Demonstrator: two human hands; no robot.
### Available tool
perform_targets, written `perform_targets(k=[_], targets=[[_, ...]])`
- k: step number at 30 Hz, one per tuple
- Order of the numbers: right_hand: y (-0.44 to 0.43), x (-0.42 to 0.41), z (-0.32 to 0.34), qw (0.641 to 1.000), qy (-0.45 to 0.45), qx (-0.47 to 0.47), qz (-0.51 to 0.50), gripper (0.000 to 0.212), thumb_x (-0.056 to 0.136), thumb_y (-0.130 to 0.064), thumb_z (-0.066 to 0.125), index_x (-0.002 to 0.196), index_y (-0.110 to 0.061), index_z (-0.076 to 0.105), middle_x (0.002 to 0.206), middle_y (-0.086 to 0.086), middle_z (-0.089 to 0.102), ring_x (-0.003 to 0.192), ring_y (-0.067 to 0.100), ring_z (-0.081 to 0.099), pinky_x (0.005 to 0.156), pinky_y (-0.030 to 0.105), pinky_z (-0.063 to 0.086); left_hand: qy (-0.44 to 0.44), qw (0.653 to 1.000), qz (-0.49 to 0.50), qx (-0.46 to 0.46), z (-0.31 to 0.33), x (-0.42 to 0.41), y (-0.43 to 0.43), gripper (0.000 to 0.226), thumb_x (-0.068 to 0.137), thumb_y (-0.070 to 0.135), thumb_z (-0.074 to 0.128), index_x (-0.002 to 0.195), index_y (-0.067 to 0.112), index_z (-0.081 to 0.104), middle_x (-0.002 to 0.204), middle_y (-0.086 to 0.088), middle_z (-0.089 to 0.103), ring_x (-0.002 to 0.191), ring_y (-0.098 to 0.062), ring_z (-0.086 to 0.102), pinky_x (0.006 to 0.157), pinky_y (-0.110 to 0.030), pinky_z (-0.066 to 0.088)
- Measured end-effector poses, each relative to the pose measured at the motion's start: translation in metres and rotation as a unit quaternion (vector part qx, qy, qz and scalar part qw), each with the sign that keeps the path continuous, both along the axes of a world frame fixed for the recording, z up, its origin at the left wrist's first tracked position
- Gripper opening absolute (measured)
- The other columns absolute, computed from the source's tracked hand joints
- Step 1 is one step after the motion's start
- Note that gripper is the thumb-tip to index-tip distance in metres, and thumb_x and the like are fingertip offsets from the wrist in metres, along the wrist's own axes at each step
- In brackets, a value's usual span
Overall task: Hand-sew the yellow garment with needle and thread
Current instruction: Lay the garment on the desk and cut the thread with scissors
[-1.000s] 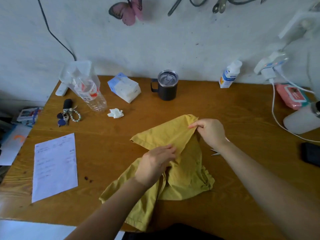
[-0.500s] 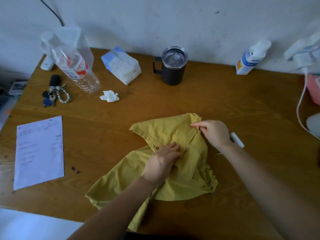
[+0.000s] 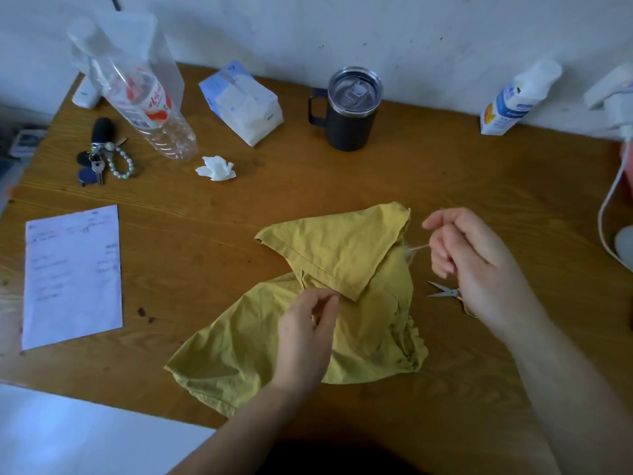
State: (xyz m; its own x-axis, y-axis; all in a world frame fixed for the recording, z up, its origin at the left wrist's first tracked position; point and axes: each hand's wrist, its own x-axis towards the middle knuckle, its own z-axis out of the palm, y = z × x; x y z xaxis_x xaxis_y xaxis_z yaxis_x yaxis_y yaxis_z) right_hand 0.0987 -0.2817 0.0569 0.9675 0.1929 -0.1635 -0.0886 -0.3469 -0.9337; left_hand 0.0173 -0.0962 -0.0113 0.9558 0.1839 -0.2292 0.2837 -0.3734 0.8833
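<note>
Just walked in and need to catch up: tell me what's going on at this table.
A person is hand-sewing a yellow garment spread on a wooden table. The right hand pinches a pale thread stretched out from the garment's right edge, while the left hand holds the cloth by the folded flap. Small scissors lie on the table beside the right hand. The needle is too small to make out.
</note>
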Motion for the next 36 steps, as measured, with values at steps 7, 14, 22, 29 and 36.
perform_targets(k=[7, 14, 22, 29, 36], targets=[[0.033, -0.067, 0.014, 0.965, 0.118, 0.232, 0.0, 0.027, 0.09, -0.017, 0.037, 0.081, -0.023, 0.062, 0.06, -0.005, 0.047, 0.053, 0.009, 0.043, 0.053, 0.02, 0.041, 0.31, 0.804, 0.111, -0.496, 0.019, 0.006, -0.007, 0.027, 0.097, 0.009, 0.046, 0.085, -0.001, 0.068, 0.076, -0.013, 0.07, 0.072, -0.021, 0.067, 0.073, -0.031, 0.057], [0.035, -0.104, 0.001, 0.917, 0.239, 0.319, 0.028, 0.023, 0.088, -0.034, 0.058, 0.088, -0.013, 0.065, 0.06, -0.003, 0.051, 0.05, 0.008, 0.046, 0.05, 0.022, 0.042, 0.383, 0.664, 0.072, -0.638, 0.031, 0.013, 0.003, 0.035, 0.095, 0.018, 0.041, 0.098, -0.005, 0.065, 0.078, -0.014, 0.072, 0.067, -0.021, 0.071, 0.06, -0.029, 0.059], [0.027, -0.101, -0.02, 0.918, 0.28, 0.253, -0.12, 0.018, 0.09, -0.006, 0.04, 0.097, 0.003, 0.053, 0.055, 0.002, 0.049, 0.047, 0.012, 0.044, 0.045, 0.022, 0.042, 0.362, 0.731, 0.124, -0.566, 0.019, 0.022, 0.036, 0.02, 0.093, 0.011, 0.048, 0.092, 0.002, 0.065, 0.06, -0.002, 0.055, 0.05, -0.012, 0.056, 0.06, -0.031, 0.057], [0.032, -0.072, -0.041, 0.955, 0.251, 0.108, -0.116, 0.015, 0.096, -0.004, 0.04, 0.09, -0.005, 0.054, 0.064, 0.0, 0.06, 0.052, 0.009, 0.049, 0.051, 0.022, 0.043, 0.315, 0.855, 0.068, -0.407, 0.008, 0.015, 0.041, 0.022, 0.097, 0.012, 0.047, 0.089, 0.005, 0.066, 0.06, 0.0, 0.057, 0.055, -0.011, 0.056, 0.065, -0.028, 0.053], [0.045, -0.05, -0.054, 0.99, 0.098, -0.094, -0.03, 0.009, 0.09, -0.013, 0.057, 0.086, -0.017, 0.063, 0.072, -0.01, 0.058, 0.063, -0.006, 0.054, 0.06, 0.007, 0.043, 0.268, 0.926, 0.004, -0.266, 0.01, 0.013, 0.039, 0.022, 0.097, 0.015, 0.052, 0.083, 0.014, 0.069, 0.056, 0.008, 0.056, 0.055, -0.006, 0.052, 0.072, -0.028, 0.049]])
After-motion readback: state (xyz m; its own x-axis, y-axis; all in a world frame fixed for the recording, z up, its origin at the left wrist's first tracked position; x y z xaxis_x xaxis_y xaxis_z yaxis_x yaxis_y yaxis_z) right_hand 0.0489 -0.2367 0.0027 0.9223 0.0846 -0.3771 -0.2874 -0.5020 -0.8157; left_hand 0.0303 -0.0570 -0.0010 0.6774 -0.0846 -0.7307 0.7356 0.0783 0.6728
